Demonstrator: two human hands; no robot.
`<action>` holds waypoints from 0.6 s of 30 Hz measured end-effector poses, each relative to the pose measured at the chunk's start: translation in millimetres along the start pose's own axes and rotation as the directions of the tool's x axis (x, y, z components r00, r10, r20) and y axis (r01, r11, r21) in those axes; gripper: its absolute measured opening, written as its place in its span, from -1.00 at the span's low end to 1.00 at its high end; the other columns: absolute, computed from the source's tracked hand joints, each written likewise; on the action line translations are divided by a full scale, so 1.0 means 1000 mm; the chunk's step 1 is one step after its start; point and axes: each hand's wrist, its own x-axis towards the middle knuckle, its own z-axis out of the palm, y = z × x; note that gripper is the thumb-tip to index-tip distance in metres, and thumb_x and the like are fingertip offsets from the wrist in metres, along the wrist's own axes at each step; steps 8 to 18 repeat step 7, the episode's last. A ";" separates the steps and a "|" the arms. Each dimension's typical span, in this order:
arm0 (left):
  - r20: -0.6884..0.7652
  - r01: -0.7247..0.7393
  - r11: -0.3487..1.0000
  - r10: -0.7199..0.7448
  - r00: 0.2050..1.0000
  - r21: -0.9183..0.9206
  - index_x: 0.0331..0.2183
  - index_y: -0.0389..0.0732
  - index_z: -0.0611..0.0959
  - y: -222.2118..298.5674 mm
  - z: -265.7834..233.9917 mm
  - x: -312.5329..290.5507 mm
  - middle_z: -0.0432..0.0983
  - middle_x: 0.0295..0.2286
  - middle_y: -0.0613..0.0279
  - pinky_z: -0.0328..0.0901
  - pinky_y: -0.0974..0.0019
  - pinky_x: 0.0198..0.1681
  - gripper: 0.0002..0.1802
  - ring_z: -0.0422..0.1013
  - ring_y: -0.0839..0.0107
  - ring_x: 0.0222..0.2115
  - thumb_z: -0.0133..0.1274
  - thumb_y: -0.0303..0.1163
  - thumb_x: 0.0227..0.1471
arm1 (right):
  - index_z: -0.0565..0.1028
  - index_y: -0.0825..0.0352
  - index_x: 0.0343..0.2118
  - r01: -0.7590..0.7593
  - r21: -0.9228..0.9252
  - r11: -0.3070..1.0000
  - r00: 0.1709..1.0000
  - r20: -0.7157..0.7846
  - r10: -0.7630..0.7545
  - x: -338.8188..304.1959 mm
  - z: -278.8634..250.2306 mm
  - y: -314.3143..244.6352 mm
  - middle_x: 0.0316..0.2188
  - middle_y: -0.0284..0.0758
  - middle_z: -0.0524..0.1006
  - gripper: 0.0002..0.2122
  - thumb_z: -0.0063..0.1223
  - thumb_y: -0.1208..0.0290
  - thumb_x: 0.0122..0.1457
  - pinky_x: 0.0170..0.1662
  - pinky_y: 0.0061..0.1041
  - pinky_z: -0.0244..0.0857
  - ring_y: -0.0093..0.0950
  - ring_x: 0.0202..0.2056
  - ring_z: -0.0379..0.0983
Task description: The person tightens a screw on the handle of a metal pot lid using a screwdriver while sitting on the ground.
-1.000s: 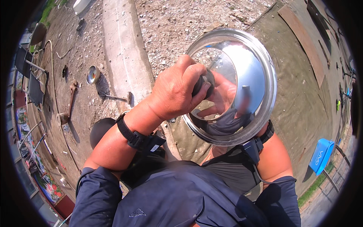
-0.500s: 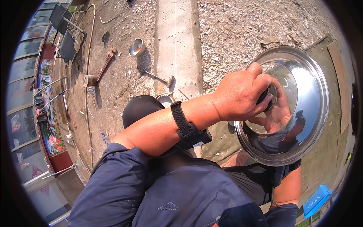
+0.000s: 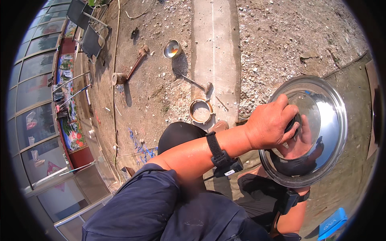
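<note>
My left hand (image 3: 275,122) reaches across to the right and is closed round the black knob (image 3: 294,123) of a large round lid. The lid (image 3: 335,132) is shiny and mirror-like, tilted up in front of me, with a wide rim. Its polished face reflects my fingers. My right forearm (image 3: 295,221) comes up from below to the lid's lower edge; the hand itself is hidden behind the lid, so I cannot tell its grip.
A round ring-shaped opening (image 3: 201,111) lies ahead of my knee. Beyond it are a ladle (image 3: 193,81), a metal bowl (image 3: 172,49) with something orange inside, and a rusty long-handled tool (image 3: 136,63). A concrete strip (image 3: 215,44) crosses the gravel. Folding chairs (image 3: 90,42) stand far left; a blue bag (image 3: 333,223) is lower right.
My view has shifted, so the ground objects sit farther right and lower, and the ring is now uncovered. My left hand still grips the lid's knob, with the lid slightly lower in the picture.
</note>
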 end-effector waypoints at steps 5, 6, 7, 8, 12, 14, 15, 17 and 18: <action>0.102 0.142 0.989 -0.146 0.984 0.049 -0.13 -0.15 0.48 0.017 -0.025 -0.011 0.37 -0.28 -0.05 0.42 -0.04 -0.44 -0.64 0.49 -0.09 -0.43 0.19 -0.20 0.11 | 0.28 -0.07 0.36 -0.025 0.159 0.987 0.988 -0.149 0.049 -0.019 0.034 0.019 0.42 -0.32 0.15 -0.39 -0.22 -0.24 0.32 0.27 0.22 0.23 -0.18 0.40 0.08; 0.151 0.193 0.980 -0.199 0.968 0.047 -0.12 -0.15 0.48 0.028 -0.026 -0.009 0.38 -0.28 -0.04 0.42 -0.05 -0.43 -0.63 0.49 -0.10 -0.42 0.18 -0.19 0.13 | 0.25 -0.07 0.37 -0.032 0.201 0.979 0.988 -0.144 0.061 -0.032 0.040 0.011 0.42 -0.29 0.14 -0.31 -0.18 -0.34 0.26 0.28 0.21 0.20 -0.19 0.41 0.07; 0.217 0.240 0.970 -0.244 0.945 0.045 -0.12 -0.15 0.47 0.037 -0.040 -0.015 0.39 -0.28 -0.03 0.42 -0.06 -0.42 -0.63 0.49 -0.11 -0.42 0.18 -0.18 0.14 | 0.25 -0.07 0.37 0.047 0.158 0.986 0.976 -0.216 -0.012 -0.050 0.047 -0.008 0.42 -0.29 0.14 -0.31 -0.18 -0.34 0.26 0.28 0.21 0.20 -0.19 0.41 0.07; 0.217 0.240 0.970 -0.244 0.945 0.045 -0.12 -0.15 0.47 0.037 -0.040 -0.015 0.39 -0.28 -0.03 0.42 -0.06 -0.42 -0.63 0.49 -0.11 -0.42 0.18 -0.18 0.14 | 0.25 -0.07 0.37 0.047 0.158 0.986 0.976 -0.216 -0.012 -0.050 0.047 -0.008 0.42 -0.29 0.14 -0.31 -0.18 -0.34 0.26 0.28 0.21 0.20 -0.19 0.41 0.07; 0.217 0.240 0.970 -0.244 0.945 0.045 -0.12 -0.15 0.47 0.037 -0.040 -0.015 0.39 -0.28 -0.03 0.42 -0.06 -0.42 -0.63 0.49 -0.11 -0.42 0.18 -0.18 0.14 | 0.25 -0.07 0.37 0.047 0.158 0.986 0.976 -0.216 -0.012 -0.050 0.047 -0.008 0.42 -0.29 0.14 -0.31 -0.18 -0.34 0.26 0.28 0.21 0.20 -0.19 0.41 0.07; 0.217 0.240 0.970 -0.244 0.945 0.045 -0.12 -0.15 0.47 0.037 -0.040 -0.015 0.39 -0.28 -0.03 0.42 -0.06 -0.42 -0.63 0.49 -0.11 -0.42 0.18 -0.18 0.14 | 0.25 -0.07 0.37 0.047 0.158 0.986 0.976 -0.216 -0.012 -0.050 0.047 -0.008 0.42 -0.29 0.14 -0.31 -0.18 -0.34 0.26 0.28 0.21 0.20 -0.19 0.41 0.07; 0.217 0.240 0.970 -0.244 0.945 0.045 -0.12 -0.15 0.47 0.037 -0.040 -0.015 0.39 -0.28 -0.03 0.42 -0.06 -0.42 -0.63 0.49 -0.11 -0.42 0.18 -0.18 0.14 | 0.25 -0.07 0.37 0.047 0.158 0.986 0.976 -0.216 -0.012 -0.050 0.047 -0.008 0.42 -0.29 0.14 -0.31 -0.18 -0.34 0.26 0.28 0.21 0.20 -0.19 0.41 0.07; 0.217 0.240 0.970 -0.244 0.945 0.045 -0.12 -0.15 0.47 0.037 -0.040 -0.015 0.39 -0.28 -0.03 0.42 -0.06 -0.42 -0.63 0.49 -0.11 -0.42 0.18 -0.18 0.14 | 0.25 -0.07 0.37 0.047 0.158 0.986 0.976 -0.216 -0.012 -0.050 0.047 -0.008 0.42 -0.29 0.14 -0.31 -0.18 -0.34 0.26 0.28 0.21 0.20 -0.19 0.41 0.07; 0.217 0.240 0.970 -0.244 0.945 0.045 -0.12 -0.15 0.47 0.037 -0.040 -0.015 0.39 -0.28 -0.03 0.42 -0.06 -0.42 -0.63 0.49 -0.11 -0.42 0.18 -0.18 0.14 | 0.25 -0.07 0.37 0.047 0.158 0.986 0.976 -0.216 -0.012 -0.050 0.047 -0.008 0.42 -0.29 0.14 -0.31 -0.18 -0.34 0.26 0.28 0.21 0.20 -0.19 0.41 0.07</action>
